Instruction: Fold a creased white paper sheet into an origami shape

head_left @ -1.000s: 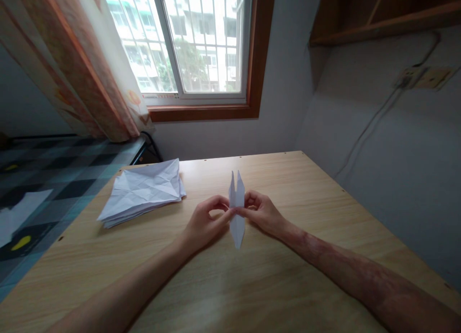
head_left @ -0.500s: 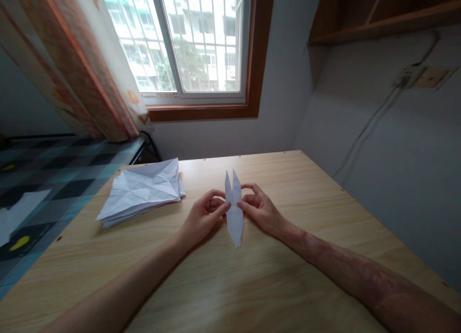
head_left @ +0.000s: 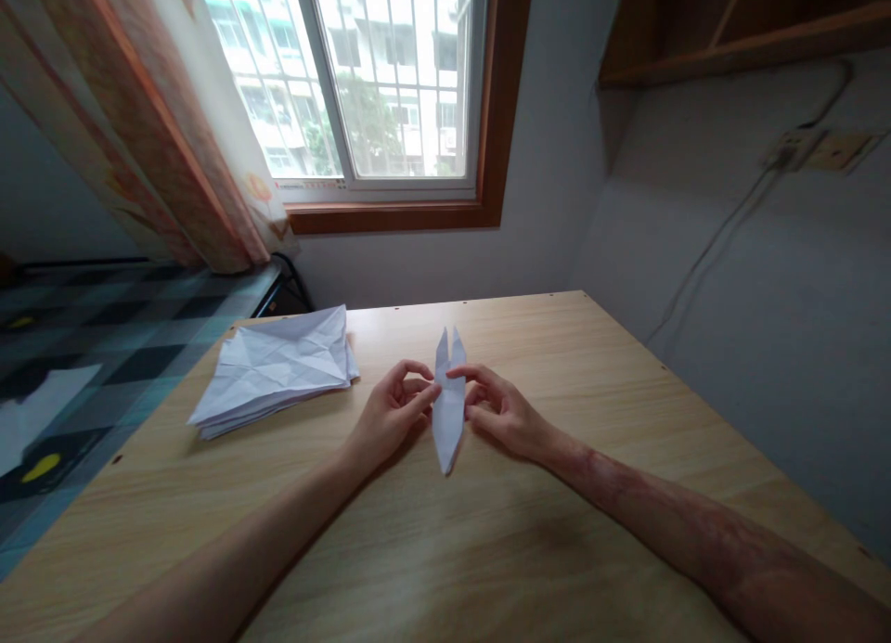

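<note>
A narrow piece of folded white paper (head_left: 449, 422) is held between my two hands over the middle of the wooden table (head_left: 390, 541). Its far end splits into two thin points, and its near end tapers to a single tip. My left hand (head_left: 395, 406) grips its left edge, thumb on top and fingers curled, partly behind the paper. From the right, my right hand (head_left: 505, 411) has its index finger laid across the upper face just below the split. The right thumb is at the right edge, with the other fingers curled.
A stack of creased white sheets (head_left: 278, 369) lies at the table's far left. Beyond the left edge is a checked bed cover (head_left: 139, 314) with a white paper (head_left: 42, 411) on it. A wall and a hanging cable (head_left: 703, 253) stand to the right.
My right index finger has moved onto the paper's upper face, and the right thumb has dropped to its edge. The near tip has swung slightly left, and the two far points are closer together.
</note>
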Action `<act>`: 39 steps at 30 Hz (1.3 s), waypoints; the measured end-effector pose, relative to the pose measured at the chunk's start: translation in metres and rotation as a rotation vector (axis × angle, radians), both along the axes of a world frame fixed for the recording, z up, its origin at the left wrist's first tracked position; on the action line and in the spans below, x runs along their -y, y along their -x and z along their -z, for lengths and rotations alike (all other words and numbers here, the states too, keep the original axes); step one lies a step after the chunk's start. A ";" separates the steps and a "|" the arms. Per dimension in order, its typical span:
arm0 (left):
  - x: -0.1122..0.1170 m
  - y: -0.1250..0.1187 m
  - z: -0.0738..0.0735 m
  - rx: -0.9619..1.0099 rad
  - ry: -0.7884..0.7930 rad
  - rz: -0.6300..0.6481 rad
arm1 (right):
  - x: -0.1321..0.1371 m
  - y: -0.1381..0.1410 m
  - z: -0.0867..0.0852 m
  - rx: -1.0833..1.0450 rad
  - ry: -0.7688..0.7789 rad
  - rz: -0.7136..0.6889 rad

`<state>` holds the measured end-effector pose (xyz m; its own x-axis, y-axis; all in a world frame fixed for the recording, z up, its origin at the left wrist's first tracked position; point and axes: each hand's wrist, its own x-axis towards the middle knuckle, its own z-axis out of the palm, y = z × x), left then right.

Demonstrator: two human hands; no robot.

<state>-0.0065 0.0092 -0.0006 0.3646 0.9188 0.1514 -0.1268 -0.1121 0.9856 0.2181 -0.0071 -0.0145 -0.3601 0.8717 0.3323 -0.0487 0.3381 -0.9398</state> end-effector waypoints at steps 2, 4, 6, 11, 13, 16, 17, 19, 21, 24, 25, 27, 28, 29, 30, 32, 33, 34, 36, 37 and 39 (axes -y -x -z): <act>0.002 0.000 -0.002 -0.018 0.006 -0.005 | 0.000 0.000 -0.001 0.039 -0.022 0.030; 0.003 -0.001 -0.005 -0.028 0.017 -0.008 | 0.000 0.001 -0.001 0.054 -0.026 0.053; 0.004 -0.001 -0.007 -0.039 0.019 0.001 | 0.000 0.001 -0.001 0.062 -0.021 0.087; 0.007 -0.002 -0.009 -0.053 -0.050 0.039 | -0.004 0.001 0.003 0.055 0.007 0.198; 0.009 -0.002 -0.008 -0.080 -0.063 0.085 | -0.005 0.000 0.004 0.031 0.031 0.203; 0.011 -0.002 -0.006 -0.150 -0.059 0.099 | -0.006 0.000 0.004 -0.011 0.038 0.183; 0.011 -0.003 -0.006 -0.161 -0.061 0.083 | -0.006 0.001 0.004 -0.016 0.034 0.174; 0.011 -0.004 -0.006 -0.158 -0.066 0.046 | -0.005 0.002 0.003 -0.024 0.034 0.155; 0.010 -0.005 -0.006 -0.138 -0.067 0.031 | -0.005 0.003 0.003 -0.065 0.059 0.132; 0.010 -0.005 -0.007 -0.116 -0.059 0.030 | -0.006 0.005 0.004 -0.165 0.127 0.088; 0.010 -0.005 -0.007 -0.109 -0.059 0.028 | -0.006 0.006 0.005 -0.187 0.143 0.078; 0.012 -0.005 -0.007 -0.107 -0.064 0.025 | -0.007 0.006 0.006 -0.203 0.148 0.080; 0.012 -0.005 -0.007 -0.113 -0.069 0.025 | -0.007 0.006 0.006 -0.200 0.139 0.086; 0.013 -0.005 -0.007 -0.120 -0.078 0.025 | -0.007 0.005 0.006 -0.195 0.128 0.091; 0.014 -0.005 -0.008 -0.131 -0.090 0.026 | -0.007 0.005 0.006 -0.189 0.116 0.096; 0.015 -0.004 -0.008 -0.156 -0.122 0.025 | -0.007 0.004 0.006 -0.158 0.092 0.107; 0.015 -0.004 -0.008 -0.172 -0.141 0.024 | -0.006 0.003 0.006 -0.131 0.081 0.115; 0.016 -0.003 -0.008 -0.189 -0.161 0.020 | -0.006 0.002 0.006 -0.107 0.071 0.125; 0.015 -0.003 -0.008 -0.212 -0.194 0.005 | -0.005 0.001 0.005 -0.074 0.055 0.135; 0.015 -0.003 -0.008 -0.216 -0.205 0.000 | -0.005 0.001 0.005 -0.070 0.048 0.134; 0.013 -0.002 -0.006 -0.205 -0.218 -0.004 | -0.004 0.002 0.004 -0.075 0.031 0.128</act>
<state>-0.0040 -0.0033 0.0054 0.4040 0.8744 0.2686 0.0737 -0.3237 0.9433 0.2164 -0.0031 -0.0187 -0.2205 0.9192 0.3264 -0.0777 0.3170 -0.9452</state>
